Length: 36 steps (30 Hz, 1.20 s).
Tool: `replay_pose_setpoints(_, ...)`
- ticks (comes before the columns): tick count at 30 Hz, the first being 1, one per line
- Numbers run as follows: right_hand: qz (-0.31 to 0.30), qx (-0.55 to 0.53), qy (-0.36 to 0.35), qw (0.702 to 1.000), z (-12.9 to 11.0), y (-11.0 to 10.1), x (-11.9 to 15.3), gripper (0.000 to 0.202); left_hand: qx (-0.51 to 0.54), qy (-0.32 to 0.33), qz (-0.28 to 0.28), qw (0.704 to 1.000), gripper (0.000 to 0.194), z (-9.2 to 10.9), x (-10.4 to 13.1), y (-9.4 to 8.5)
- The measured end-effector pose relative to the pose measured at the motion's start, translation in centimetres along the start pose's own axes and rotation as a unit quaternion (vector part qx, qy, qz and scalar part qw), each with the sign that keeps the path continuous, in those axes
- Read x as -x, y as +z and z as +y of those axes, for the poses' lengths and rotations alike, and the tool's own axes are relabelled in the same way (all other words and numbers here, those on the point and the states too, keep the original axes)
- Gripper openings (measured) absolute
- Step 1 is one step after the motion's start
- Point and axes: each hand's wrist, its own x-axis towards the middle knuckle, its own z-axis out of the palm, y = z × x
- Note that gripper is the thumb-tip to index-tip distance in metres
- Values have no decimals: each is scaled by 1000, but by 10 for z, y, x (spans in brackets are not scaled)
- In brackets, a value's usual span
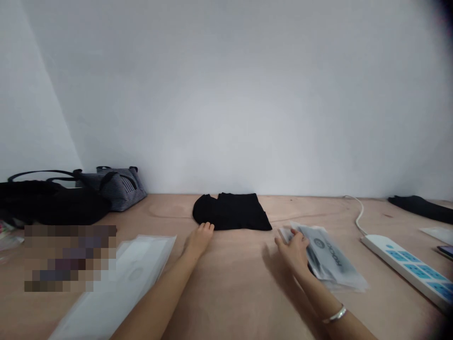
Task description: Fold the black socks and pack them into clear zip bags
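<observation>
A folded black garment (237,212) lies on the wooden table near the wall, with a rounded lobe on its left. My left hand (201,237) is at its near left edge, fingers bent together over the cloth; the fingertips are partly hidden. To the right, my right hand (294,248) is at the left end of several clear plastic bags (336,259) with dark print, something dark showing among them. Its thumb and fingers are spread apart, close to or touching the top bag. On that wrist is a silver bangle (335,315).
More clear plastic sleeves (123,278) lie left of my left arm. Black bags and a striped bag (122,189) stand at the far left, behind a blurred-out patch. A white power strip (410,269) with its cord and another black cloth (421,208) are at the right.
</observation>
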Motion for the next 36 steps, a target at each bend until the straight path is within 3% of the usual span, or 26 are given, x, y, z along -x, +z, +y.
replay_pose_setpoints(3,-12,5,-113,993,-10,4,8,40,9,0,10,1000,28,2,3,-6)
replay_pose_setpoints(5,-27,39,-228,972,-24,12,12,29,16,1,15,1000,27,3,7,-11)
replay_pose_setpoints(7,-37,75,-291,953,-38,21,13,25,22,3,19,1000,23,5,12,-16)
replay_pose_setpoints(9,-43,95,-304,947,-50,29,8,26,28,10,23,999,16,5,17,-21)
replay_pose_setpoints(16,-94,162,-310,932,-64,34,-11,23,52,48,9,997,29,4,37,-30)
replay_pose_setpoints(21,-159,181,-327,914,-58,2,9,19,80,83,-35,993,31,5,62,-46)
replay_pose_setpoints(24,-248,184,-339,888,-45,-27,22,9,119,119,-91,982,19,-1,82,-64)
replay_pose_setpoints(26,-339,158,-350,859,-37,-45,24,7,167,141,-128,967,8,-5,91,-75)
replay_pose_setpoints(28,-387,92,-344,851,-35,-53,23,13,211,135,-127,960,10,-5,93,-80)
replay_pose_setpoints(30,-354,31,-329,875,-37,-50,22,22,230,100,-93,964,24,3,91,-76)
replay_pose_setpoints(32,-277,11,-345,897,-40,-38,23,34,223,64,-76,970,39,14,87,-63)
replay_pose_setpoints(34,-261,24,-386,884,-39,-22,27,51,208,44,-98,972,51,25,85,-47)
replay_pose_setpoints(36,-283,46,-415,863,-35,-11,32,62,191,36,-119,974,58,32,87,-35)
